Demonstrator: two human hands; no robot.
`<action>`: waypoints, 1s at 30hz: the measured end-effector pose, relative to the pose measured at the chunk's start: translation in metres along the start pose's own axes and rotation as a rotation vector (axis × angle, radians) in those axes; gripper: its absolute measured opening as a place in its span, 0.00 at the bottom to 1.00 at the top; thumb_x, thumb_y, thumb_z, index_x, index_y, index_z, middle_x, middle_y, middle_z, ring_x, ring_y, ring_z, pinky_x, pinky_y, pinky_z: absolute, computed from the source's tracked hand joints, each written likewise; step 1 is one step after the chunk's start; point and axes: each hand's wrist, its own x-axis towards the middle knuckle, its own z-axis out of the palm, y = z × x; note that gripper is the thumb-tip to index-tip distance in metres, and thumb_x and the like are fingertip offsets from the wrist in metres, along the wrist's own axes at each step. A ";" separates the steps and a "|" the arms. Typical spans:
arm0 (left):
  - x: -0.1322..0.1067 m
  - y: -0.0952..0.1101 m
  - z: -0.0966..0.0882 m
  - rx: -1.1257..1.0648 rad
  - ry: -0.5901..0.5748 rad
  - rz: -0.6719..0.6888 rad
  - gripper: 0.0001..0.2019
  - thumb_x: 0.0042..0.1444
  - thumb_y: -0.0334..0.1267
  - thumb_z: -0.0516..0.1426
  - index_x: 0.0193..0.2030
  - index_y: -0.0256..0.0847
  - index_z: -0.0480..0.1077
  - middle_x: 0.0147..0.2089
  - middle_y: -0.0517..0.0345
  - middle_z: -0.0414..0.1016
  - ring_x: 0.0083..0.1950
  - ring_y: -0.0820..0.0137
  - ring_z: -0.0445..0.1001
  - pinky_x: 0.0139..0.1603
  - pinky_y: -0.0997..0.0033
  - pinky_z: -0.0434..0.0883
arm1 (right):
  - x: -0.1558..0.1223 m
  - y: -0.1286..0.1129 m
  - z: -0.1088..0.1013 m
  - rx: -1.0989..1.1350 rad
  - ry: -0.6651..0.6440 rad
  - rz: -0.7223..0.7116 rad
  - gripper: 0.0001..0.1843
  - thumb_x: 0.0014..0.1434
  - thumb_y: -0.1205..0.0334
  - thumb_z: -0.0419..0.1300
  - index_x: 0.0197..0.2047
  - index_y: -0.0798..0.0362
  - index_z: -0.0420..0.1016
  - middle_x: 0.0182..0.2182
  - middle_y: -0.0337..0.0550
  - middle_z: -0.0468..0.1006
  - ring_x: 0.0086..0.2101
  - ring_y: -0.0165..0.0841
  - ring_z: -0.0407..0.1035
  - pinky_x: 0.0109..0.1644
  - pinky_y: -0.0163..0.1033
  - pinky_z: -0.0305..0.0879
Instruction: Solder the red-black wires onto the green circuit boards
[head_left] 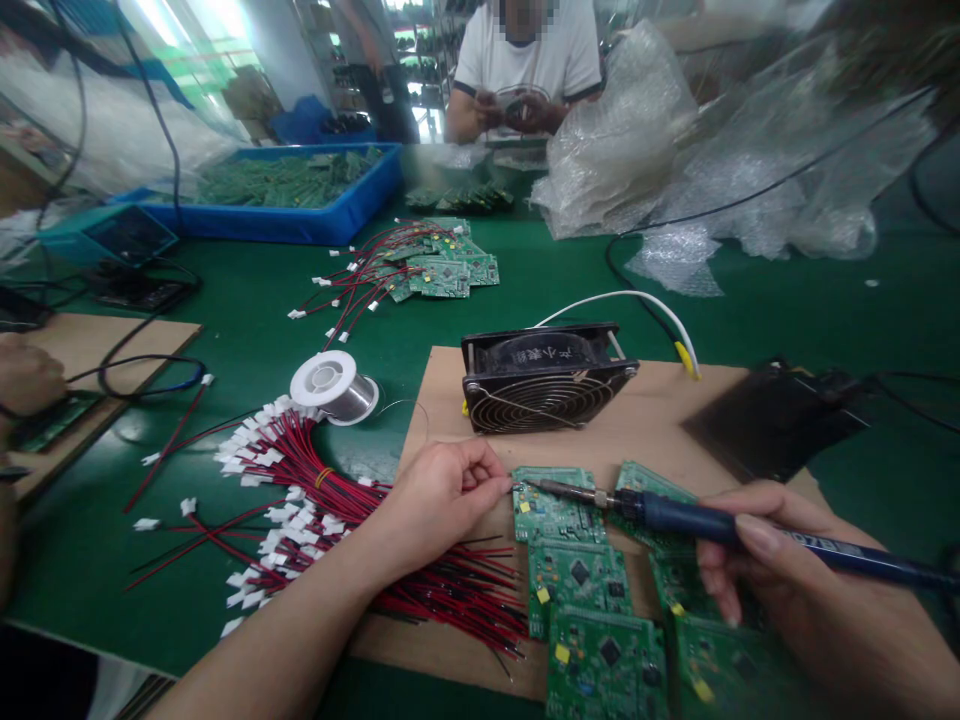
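Note:
My right hand (795, 570) is closed around the dark blue handle of a soldering iron (675, 515). The iron's tip points left and meets the upper left edge of a green circuit board (559, 512). At that same edge my left hand (442, 495) is closed in a pinch; whatever its fingertips hold is too small to make out. Beneath my left forearm lies a bundle of red and black wires (465, 590) with white connectors. More circuit boards (577, 580) lie in two columns below the first, partly under my right hand.
Behind the boards, a black fan (551, 380) stands on a brown board (435, 400). A solder spool (334, 388) sits left of it. Wired boards (442, 270), a blue tray (330, 225) and bubble wrap (622, 140) lie farther back. A person (525, 70) sits opposite; another hand (30, 378) shows at left.

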 end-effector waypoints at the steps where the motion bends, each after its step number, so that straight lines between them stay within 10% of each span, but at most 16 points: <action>1: 0.000 0.000 0.000 -0.001 -0.001 0.000 0.10 0.53 0.43 0.55 0.29 0.38 0.70 0.24 0.64 0.67 0.24 0.76 0.60 0.24 0.76 0.56 | 0.001 0.001 -0.001 -0.011 -0.045 -0.016 0.17 0.44 0.47 0.73 0.30 0.51 0.79 0.19 0.44 0.73 0.17 0.33 0.66 0.16 0.32 0.65; 30: 0.002 -0.001 0.001 0.017 -0.005 0.002 0.11 0.50 0.44 0.54 0.28 0.38 0.69 0.22 0.63 0.65 0.24 0.76 0.61 0.23 0.77 0.58 | 0.005 0.005 -0.011 -0.085 -0.188 -0.052 0.14 0.52 0.49 0.68 0.34 0.51 0.79 0.22 0.45 0.75 0.20 0.34 0.70 0.18 0.33 0.68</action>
